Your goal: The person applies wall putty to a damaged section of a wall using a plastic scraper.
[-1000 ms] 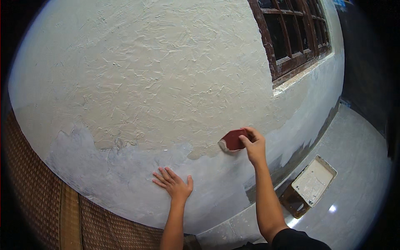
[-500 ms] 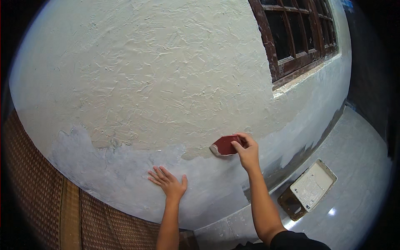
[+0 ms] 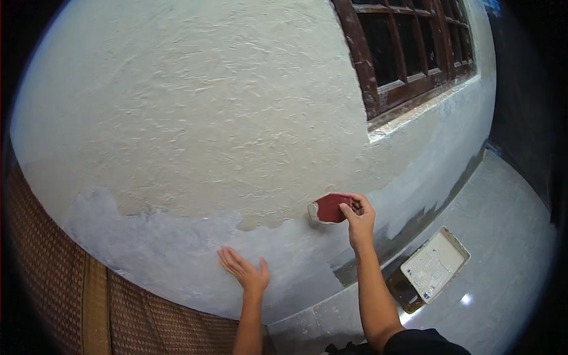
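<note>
My right hand (image 3: 361, 222) pinches a dark red, flat putty spreader (image 3: 333, 209) between thumb and fingers. Cream-coloured putty clings to the spreader's left end. It is held at the wall (image 3: 236, 118), close to where the rough cream coating meets a smoother grey-white band (image 3: 171, 248) below. Whether its edge touches the wall I cannot tell. Lower and to the left, my left hand (image 3: 245, 272) has its fingers stretched out and its thumb apart, holding nothing. It is at the grey-white band; contact with the wall is unclear.
A brown wooden window (image 3: 408, 59) with dark panes is set in the wall at upper right. On the grey floor (image 3: 497, 219) at right, a tray of cream putty (image 3: 435, 264) rests on a dark stand (image 3: 407, 293). Brown woven panelling (image 3: 44, 260) fills the lower left.
The spreader and my right hand have moved right along the wall. My left hand has also shifted right, its fingers now closer together. The view has turned slightly, moving the window and tray leftward in the picture.
</note>
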`<state>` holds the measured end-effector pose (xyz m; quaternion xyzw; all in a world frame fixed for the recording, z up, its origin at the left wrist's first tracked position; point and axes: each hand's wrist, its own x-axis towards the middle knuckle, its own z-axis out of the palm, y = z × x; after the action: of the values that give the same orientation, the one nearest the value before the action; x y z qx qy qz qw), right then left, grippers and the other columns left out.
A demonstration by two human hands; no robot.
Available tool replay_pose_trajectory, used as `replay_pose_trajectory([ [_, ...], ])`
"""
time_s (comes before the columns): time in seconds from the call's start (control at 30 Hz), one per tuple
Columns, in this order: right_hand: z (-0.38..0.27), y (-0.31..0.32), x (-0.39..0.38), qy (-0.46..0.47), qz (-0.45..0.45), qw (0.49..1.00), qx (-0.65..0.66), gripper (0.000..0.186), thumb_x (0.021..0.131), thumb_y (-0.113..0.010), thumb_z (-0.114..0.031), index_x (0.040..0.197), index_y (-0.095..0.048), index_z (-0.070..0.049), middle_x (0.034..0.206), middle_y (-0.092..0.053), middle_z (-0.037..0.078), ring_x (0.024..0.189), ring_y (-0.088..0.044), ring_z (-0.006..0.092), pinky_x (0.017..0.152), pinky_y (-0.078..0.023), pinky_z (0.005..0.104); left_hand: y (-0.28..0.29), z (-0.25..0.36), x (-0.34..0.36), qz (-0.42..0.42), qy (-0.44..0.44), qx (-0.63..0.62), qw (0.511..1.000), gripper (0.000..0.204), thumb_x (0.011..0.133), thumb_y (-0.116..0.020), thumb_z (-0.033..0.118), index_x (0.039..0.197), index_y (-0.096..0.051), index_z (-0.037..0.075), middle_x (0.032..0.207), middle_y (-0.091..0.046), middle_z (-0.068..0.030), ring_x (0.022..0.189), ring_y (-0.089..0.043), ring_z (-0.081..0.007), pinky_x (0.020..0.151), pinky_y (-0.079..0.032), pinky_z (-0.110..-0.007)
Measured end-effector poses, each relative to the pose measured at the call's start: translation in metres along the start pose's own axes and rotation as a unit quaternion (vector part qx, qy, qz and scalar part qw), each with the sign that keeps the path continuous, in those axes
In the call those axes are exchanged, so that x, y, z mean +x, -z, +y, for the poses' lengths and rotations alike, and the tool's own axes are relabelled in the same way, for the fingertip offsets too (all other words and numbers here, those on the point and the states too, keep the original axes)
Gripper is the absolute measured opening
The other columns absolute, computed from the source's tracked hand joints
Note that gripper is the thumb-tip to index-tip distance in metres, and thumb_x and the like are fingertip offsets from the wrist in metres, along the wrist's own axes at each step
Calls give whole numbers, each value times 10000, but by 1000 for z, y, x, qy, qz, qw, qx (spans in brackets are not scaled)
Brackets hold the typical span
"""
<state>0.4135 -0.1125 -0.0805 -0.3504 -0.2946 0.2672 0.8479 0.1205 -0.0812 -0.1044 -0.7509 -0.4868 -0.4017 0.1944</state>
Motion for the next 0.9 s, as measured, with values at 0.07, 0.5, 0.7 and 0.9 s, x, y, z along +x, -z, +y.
replay_pose_trajectory([
  [0.07,1,28,0,-28,0,1000,0,259,843,-651,30,1089,-576,9,977,-640,57,921,-602,115,841,-489,257,-17,25,-24,-17,-14,-20,1000,992,707,-689,170,1471,-98,-56,1506,-111,-294,1401,-92,-495,1126,-98,-591],
  [0.5,12,278,-43,-152,229,955,-116,197,846,-622,57,1030,-572,5,869,-624,51,747,-601,110,680,-513,242,-121,246,-155,-370,-183,-338,846,535,745,-584,58,1264,-477,-15,1200,-507,-221,1112,-495,-396,961,-404,-469],
  [0.7,26,406,-91,-234,356,886,-181,145,824,-638,57,927,-573,-20,742,-607,29,673,-599,115,604,-500,255,-145,304,-213,-527,-201,-365,741,435,779,-551,98,1204,-546,3,1125,-584,-162,1049,-547,-336,916,-430,-439],
  [0.9,40,507,-108,-243,424,833,-261,99,825,-608,58,916,-621,22,765,-623,34,679,-577,111,653,-472,243,-177,324,-258,-600,-210,-339,694,408,787,-549,97,1187,-558,18,1109,-596,-144,1036,-553,-325,899,-442,-436],
])
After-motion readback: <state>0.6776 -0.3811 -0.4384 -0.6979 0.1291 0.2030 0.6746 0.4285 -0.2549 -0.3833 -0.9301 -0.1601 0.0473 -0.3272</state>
